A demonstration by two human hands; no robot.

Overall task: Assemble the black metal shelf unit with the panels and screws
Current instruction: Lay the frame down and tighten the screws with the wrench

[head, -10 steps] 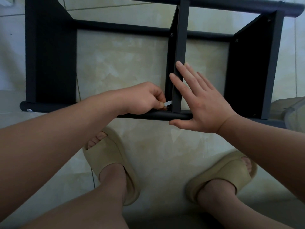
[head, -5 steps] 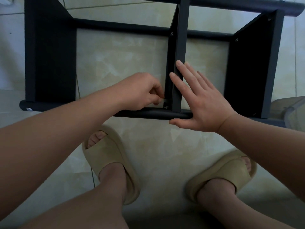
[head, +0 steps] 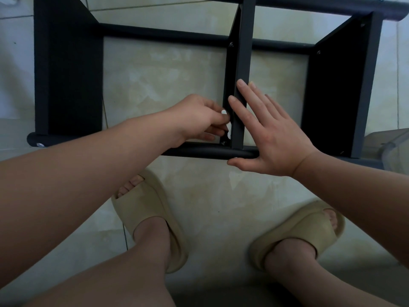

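Floor: pale tiles point(head: 168, 74) are lying under everything.
Shelf unit: the black frame point(head: 68, 74) is lying on the tiles, just ahead of two beige slippers point(head: 146, 209).
Middle panel point(head: 243, 52): is spanning between front tube point(head: 199, 152) and back tube.
Right hand point(head: 274, 138): is pressing flat against the middle panel, fingers straight, grasping nothing.
Left hand point(head: 197, 118): is pinching a small pale tool point(head: 224, 112) with curled fingers, beside the panel's near end.
Screw point(head: 224, 142): is sitting just below that tool.

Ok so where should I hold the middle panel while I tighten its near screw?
Probably its narrow upper edge just above the near tube, from the right, where the right hand lies flat against the middle panel. The left hand, its small tool and the screw occupy the left face.
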